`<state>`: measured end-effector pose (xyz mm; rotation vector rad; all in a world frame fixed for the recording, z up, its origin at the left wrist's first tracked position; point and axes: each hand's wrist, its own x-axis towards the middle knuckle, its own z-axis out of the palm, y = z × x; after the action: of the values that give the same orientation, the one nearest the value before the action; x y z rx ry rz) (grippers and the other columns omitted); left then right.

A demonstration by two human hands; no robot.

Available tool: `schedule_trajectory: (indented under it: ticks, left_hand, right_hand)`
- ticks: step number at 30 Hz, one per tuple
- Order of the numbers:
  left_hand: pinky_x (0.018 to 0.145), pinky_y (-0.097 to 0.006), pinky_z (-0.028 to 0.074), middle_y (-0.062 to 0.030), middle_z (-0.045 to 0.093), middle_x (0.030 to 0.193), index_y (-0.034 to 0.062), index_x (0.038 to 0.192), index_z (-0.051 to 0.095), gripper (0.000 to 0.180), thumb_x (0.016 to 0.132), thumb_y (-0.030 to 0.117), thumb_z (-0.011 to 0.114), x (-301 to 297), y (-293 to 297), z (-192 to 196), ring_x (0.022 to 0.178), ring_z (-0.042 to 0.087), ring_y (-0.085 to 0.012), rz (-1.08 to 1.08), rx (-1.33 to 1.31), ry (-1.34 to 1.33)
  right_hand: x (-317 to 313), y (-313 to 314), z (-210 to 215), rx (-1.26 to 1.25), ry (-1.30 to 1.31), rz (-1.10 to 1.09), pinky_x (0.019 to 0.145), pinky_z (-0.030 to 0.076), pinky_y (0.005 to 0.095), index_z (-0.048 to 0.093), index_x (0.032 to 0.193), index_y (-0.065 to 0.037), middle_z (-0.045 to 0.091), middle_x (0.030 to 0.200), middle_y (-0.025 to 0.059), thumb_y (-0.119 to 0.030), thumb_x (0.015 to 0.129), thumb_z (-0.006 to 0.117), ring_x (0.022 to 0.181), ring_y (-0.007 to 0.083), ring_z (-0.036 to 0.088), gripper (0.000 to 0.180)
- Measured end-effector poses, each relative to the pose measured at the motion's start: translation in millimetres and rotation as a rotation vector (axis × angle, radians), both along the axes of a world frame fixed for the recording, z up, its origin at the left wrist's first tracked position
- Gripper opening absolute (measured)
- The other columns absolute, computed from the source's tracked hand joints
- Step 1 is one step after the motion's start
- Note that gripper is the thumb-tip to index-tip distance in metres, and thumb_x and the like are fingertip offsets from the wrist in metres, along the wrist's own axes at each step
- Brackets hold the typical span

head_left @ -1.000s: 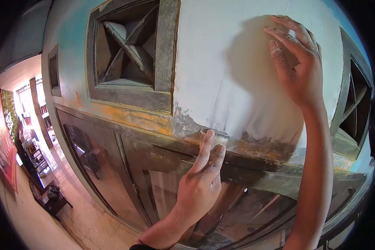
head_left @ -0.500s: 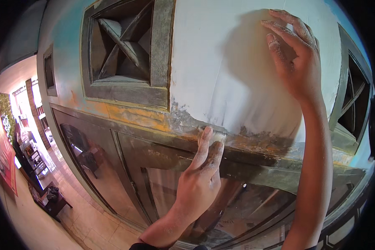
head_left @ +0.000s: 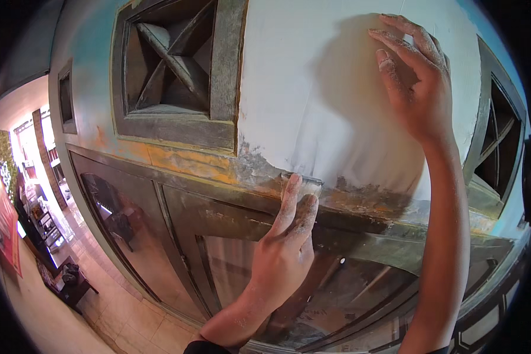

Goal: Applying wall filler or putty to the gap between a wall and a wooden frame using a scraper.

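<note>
My left hand [head_left: 283, 242] holds a flat scraper blade [head_left: 310, 187] against the lower edge of the white wall patch [head_left: 277, 82]. Two dusty fingers press along the blade; the thumb and the rest of the tool are hidden. Around the blade, the wall shows a rough strip of bare grey plaster [head_left: 256, 168] and worn orange paint [head_left: 189, 164]. Higher up on the right, my right hand [head_left: 419, 76] is open and holds nothing. Its powdery fingers are bent and apart near the white surface, over their own shadow; whether they touch it I cannot tell.
A recessed wooden vent frame [head_left: 221, 76] with crossed slats sits at the upper left, another vent [head_left: 494, 138] at the right. Below runs a dark wooden frame with glass panes [head_left: 230, 256]. At far left, a small dark table [head_left: 71, 289] stands on the tiled floor [head_left: 130, 321].
The view has shifted slightly. My left hand keeps the scraper at nearly the same spot, the blade's top edge showing a little more. My right hand stays in place.
</note>
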<state>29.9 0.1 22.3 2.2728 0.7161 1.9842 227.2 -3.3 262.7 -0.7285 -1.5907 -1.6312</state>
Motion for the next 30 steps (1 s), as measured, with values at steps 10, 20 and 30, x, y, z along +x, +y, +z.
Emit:
schedule_trajectory:
  ticks: [10, 20, 30]
  left_hand:
    - [0.096, -0.035, 0.061, -0.0165, 0.041, 0.167, 0.0016, 0.137, 0.068, 0.054, 0.086, -0.013, 0.060, 2, -4, -1, 0.144, 0.054, -0.0320, 0.032, -0.037, 0.017]
    - [0.101, -0.037, 0.059, -0.0205, 0.046, 0.163, -0.0026, 0.131, 0.071, 0.049, 0.085, -0.016, 0.060, 6, -3, 2, 0.143, 0.054, -0.0363, 0.030, -0.040, -0.016]
    - [0.107, -0.039, 0.056, -0.0219, 0.047, 0.161, -0.0034, 0.130, 0.071, 0.044, 0.088, -0.015, 0.062, 11, -10, 0, 0.144, 0.053, -0.0375, 0.060, -0.074, -0.027]
  right_hand:
    - [-2, -3, -1, 0.016, -0.036, 0.000, 0.114, 0.045, 0.0421, 0.077, 0.128, -0.014, 0.068, 0.141, 0.0038, -0.013, 0.100, 0.067, 0.133, 0.0267, 0.061, 0.030]
    - [-21, -35, 5, -0.250, 0.266, -0.118, 0.121, 0.032, 0.0570, 0.071, 0.132, -0.007, 0.065, 0.142, 0.0197, -0.018, 0.090, 0.069, 0.144, 0.0418, 0.049, 0.043]
    - [-5, -42, 12, -0.254, 0.268, -0.134, 0.127, 0.026, 0.0570, 0.069, 0.136, -0.009, 0.057, 0.150, 0.0229, -0.021, 0.088, 0.069, 0.150, 0.0409, 0.042, 0.049]
